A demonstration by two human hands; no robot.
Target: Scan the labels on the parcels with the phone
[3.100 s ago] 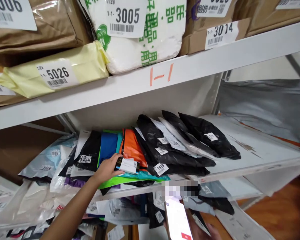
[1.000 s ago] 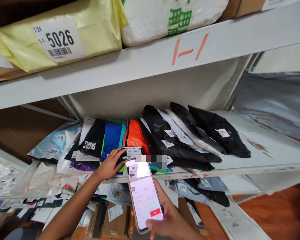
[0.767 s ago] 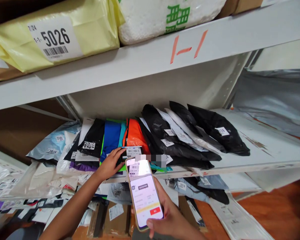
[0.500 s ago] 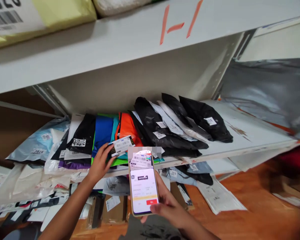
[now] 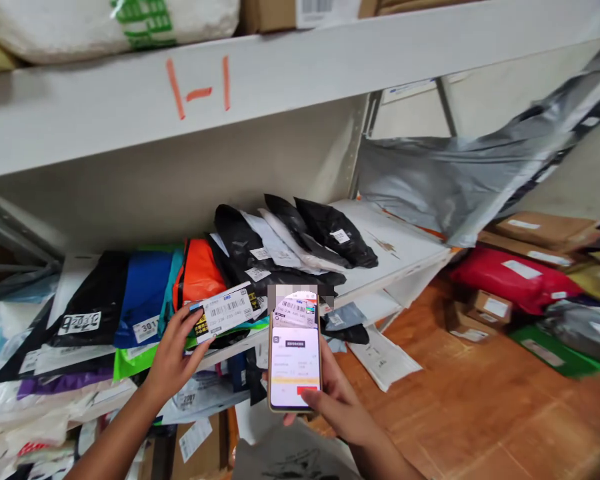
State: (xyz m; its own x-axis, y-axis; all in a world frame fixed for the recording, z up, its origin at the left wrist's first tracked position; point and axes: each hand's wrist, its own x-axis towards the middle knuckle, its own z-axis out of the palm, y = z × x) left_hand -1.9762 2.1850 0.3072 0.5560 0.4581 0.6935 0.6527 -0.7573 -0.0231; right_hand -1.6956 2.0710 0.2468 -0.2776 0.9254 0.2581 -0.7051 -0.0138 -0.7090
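Observation:
My right hand (image 5: 337, 393) is closed round a smartphone (image 5: 294, 367), its thumb over a red button low on the lit screen. A barcode label shows in the upper part of that screen. Left of the phone, my left hand (image 5: 177, 353) pinches the near-left edge of a parcel with a white barcode shipping label (image 5: 229, 312); most of the parcel behind the label is hidden. Close behind it stand an orange bag (image 5: 201, 270) and a blue bag (image 5: 149, 287) in the row of parcels. Black mailer bags (image 5: 245, 243) lean beside them to the right.
The parcels rest on a white metal shelf (image 5: 405, 257). Above it runs a shelf board (image 5: 290, 73) with orange marks, carrying more packages. At the right, a red parcel (image 5: 515, 273) and small cardboard boxes (image 5: 487, 310) lie on the wooden floor (image 5: 430, 413).
The view has swung right and closer, so the shelf and bags shift left and more floor parcels appear. The label now faces the camera more fully. The phone stays in my right hand.

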